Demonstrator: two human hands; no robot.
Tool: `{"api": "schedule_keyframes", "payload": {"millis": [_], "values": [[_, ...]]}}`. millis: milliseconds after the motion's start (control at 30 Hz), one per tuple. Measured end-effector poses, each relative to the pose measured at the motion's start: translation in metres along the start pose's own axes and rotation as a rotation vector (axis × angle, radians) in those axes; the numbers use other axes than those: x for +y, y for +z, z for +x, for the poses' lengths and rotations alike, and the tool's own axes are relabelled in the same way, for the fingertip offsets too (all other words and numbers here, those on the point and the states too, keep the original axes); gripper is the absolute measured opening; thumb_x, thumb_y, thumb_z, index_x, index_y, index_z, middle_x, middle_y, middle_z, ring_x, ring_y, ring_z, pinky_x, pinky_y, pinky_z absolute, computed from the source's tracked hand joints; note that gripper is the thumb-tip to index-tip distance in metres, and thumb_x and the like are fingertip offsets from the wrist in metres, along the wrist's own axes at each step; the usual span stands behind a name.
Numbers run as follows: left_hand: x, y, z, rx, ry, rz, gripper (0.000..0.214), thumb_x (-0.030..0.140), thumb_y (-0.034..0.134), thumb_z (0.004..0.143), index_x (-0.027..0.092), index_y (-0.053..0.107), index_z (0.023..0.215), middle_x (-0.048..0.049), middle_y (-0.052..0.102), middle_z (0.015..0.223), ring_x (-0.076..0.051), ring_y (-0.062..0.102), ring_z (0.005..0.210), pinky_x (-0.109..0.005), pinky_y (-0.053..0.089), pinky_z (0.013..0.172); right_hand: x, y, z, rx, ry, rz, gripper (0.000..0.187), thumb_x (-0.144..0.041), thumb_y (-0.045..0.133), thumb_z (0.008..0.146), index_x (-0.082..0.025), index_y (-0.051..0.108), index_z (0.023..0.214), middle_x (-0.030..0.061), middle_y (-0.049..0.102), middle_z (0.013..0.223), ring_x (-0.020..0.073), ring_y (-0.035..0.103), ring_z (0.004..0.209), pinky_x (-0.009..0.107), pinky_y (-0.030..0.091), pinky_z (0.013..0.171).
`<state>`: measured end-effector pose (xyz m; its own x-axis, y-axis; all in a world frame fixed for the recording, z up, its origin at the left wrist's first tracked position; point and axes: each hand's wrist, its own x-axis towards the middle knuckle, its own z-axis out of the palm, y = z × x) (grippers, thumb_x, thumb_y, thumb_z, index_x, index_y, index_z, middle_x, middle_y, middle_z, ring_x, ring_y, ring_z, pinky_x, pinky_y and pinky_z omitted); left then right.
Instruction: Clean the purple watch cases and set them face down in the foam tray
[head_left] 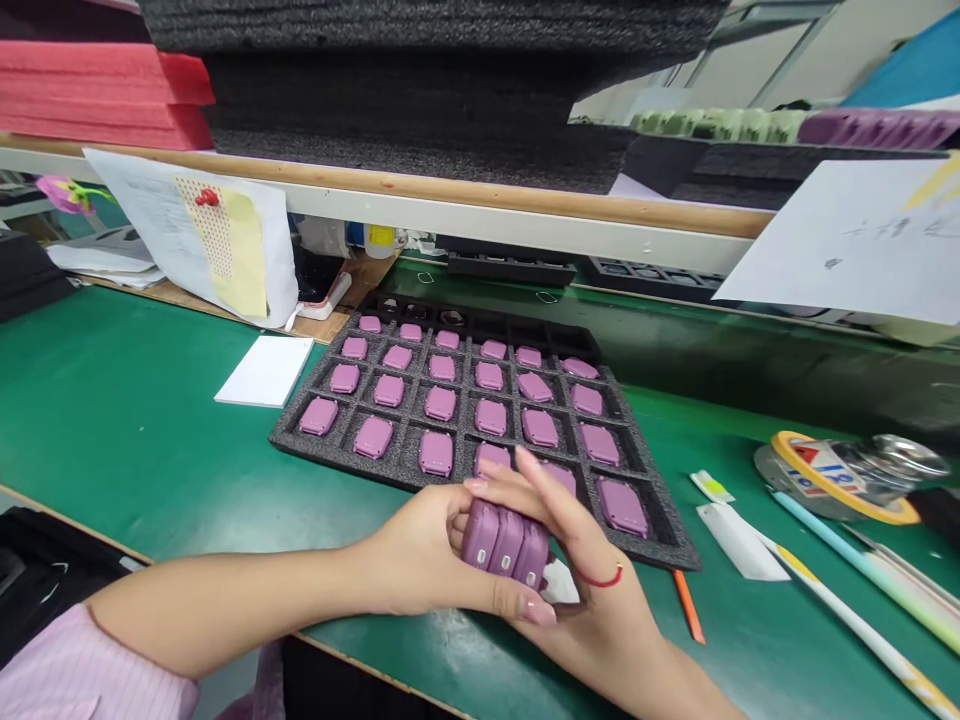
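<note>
My left hand [442, 560] grips a row of three purple watch cases [506, 545], thumb along the near side and fingers behind. My right hand [581, 570] cups the same cases from the right, its fingers reaching over their top. A white scrap [560, 582], perhaps cloth or paper, shows against the right palm; what holds it is hidden. Just beyond both hands lies a black foam tray [660, 500] divided into cells. Most of its cells hold single purple watch cases [439, 403], and the hands hide part of the nearest row.
Paper slips [742, 540], an orange stick [688, 605], pens [862, 620] and a glass jar [825, 475] lie to the right. A white paper pad [264, 371] sits left of the tray. Above runs a shelf [450, 205] stacked with black foam [405, 110] and red foam [97, 95].
</note>
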<state>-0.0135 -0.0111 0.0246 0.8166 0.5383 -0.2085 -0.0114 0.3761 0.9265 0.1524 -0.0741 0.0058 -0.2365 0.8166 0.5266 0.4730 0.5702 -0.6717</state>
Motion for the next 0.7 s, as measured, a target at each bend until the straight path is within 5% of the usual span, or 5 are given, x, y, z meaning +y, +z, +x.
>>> {"api": "schedule_keyframes", "payload": {"millis": [133, 233, 333, 533, 700], "values": [[0.0, 0.0, -0.006, 0.137, 0.182, 0.229, 0.05, 0.027, 0.092, 0.061, 0.016, 0.073, 0.106, -0.0062, 0.075, 0.102, -0.021, 0.071, 0.094, -0.031, 0.056, 0.088, -0.002, -0.008, -0.002, 0.067, 0.093, 0.101, 0.09, -0.062, 0.068, 0.084, -0.033, 0.026, 0.158, 0.011, 0.047, 0.154, 0.0334, 0.046, 0.143, 0.053, 0.039, 0.119], [0.001, 0.0, -0.009, 0.167, 0.333, 0.397, 0.046, 0.027, 0.089, 0.066, 0.019, 0.074, 0.109, -0.005, 0.077, 0.108, -0.021, 0.072, 0.098, -0.029, 0.055, 0.092, 0.004, -0.012, -0.001, 0.222, 0.239, 0.284, 0.064, -0.063, 0.045, 0.097, -0.029, 0.04, 0.151, 0.012, 0.058, 0.142, 0.0291, 0.054, 0.136, 0.05, 0.045, 0.115], [0.001, 0.0, -0.01, 0.157, 0.443, 0.511, 0.039, 0.026, 0.086, 0.072, 0.018, 0.074, 0.108, -0.0054, 0.079, 0.108, -0.021, 0.073, 0.103, -0.027, 0.055, 0.094, 0.013, -0.011, 0.002, 0.258, 0.358, 0.454, 0.059, -0.064, 0.04, 0.098, -0.027, 0.048, 0.143, 0.0124, 0.065, 0.131, 0.0271, 0.061, 0.127, 0.046, 0.05, 0.109], [0.0, 0.0, -0.006, 0.12, 0.628, 0.613, 0.029, 0.018, 0.079, 0.08, 0.019, 0.073, 0.108, -0.005, 0.077, 0.115, -0.021, 0.069, 0.116, -0.029, 0.051, 0.103, 0.01, -0.002, 0.001, 0.079, 0.527, 0.713, 0.079, -0.078, 0.048, 0.086, -0.028, 0.042, 0.146, 0.0121, 0.071, 0.122, 0.0295, 0.069, 0.116, 0.046, 0.056, 0.101], [-0.006, -0.004, -0.006, 0.09, 0.677, 0.684, 0.024, 0.025, 0.074, 0.087, 0.023, 0.075, 0.111, -0.0062, 0.076, 0.113, -0.021, 0.066, 0.116, -0.033, 0.047, 0.108, -0.008, 0.006, -0.001, 0.033, 0.578, 0.561, 0.11, -0.073, 0.077, 0.066, -0.026, 0.03, 0.154, 0.0131, 0.073, 0.12, 0.031, 0.072, 0.11, 0.044, 0.061, 0.092]]}}
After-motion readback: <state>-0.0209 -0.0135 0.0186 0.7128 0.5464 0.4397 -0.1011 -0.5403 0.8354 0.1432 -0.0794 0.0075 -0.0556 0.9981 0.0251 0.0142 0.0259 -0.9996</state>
